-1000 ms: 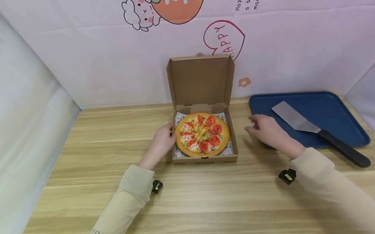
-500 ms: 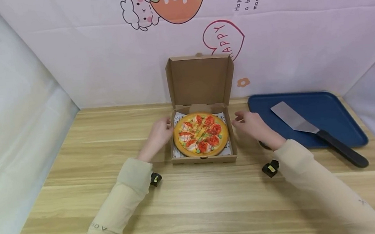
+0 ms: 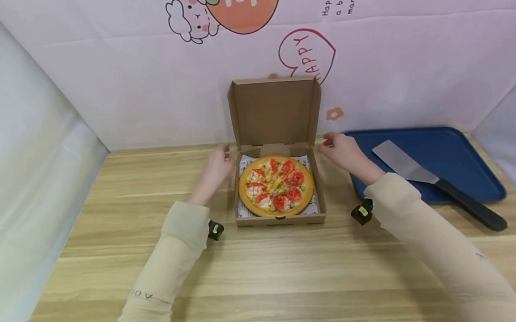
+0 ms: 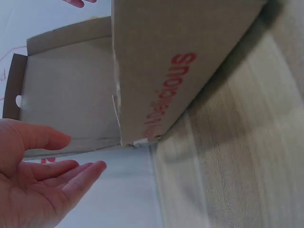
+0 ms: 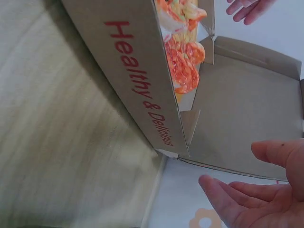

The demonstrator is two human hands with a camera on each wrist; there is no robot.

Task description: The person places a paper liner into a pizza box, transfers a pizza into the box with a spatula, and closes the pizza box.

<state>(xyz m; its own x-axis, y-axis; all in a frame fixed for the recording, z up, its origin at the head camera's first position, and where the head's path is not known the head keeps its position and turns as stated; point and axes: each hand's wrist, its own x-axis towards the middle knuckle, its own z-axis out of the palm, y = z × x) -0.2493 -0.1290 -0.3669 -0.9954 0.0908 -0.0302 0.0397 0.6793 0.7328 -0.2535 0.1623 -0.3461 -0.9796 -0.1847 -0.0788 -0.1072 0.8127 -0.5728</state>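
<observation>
A cardboard pizza box (image 3: 276, 112) stands with its lid raised against the back cloth. Inside it, on printed paper, lies a round pizza (image 3: 276, 185) with red and green toppings. My left hand (image 3: 217, 168) is at the box's left side, near the lid hinge. In the left wrist view its thumb and fingers (image 4: 85, 183) are spread apart at the lid's edge, holding nothing. My right hand (image 3: 344, 155) mirrors it at the right side. The right wrist view shows that hand's relaxed fingers (image 5: 223, 194) just beside the lid's edge, with nothing between them and the thumb.
At the right lies a blue tray (image 3: 458, 159). A spatula (image 3: 407, 168) rests across it, its black handle (image 3: 473, 205) reaching over the tray's front rim onto the wooden table (image 3: 300, 283). A printed white cloth (image 3: 135, 90) hangs close behind the box.
My right hand has moved left from near the tray to the box's right side, then back toward the lid. My left hand has slid back along the left side. Box and pizza stay put.
</observation>
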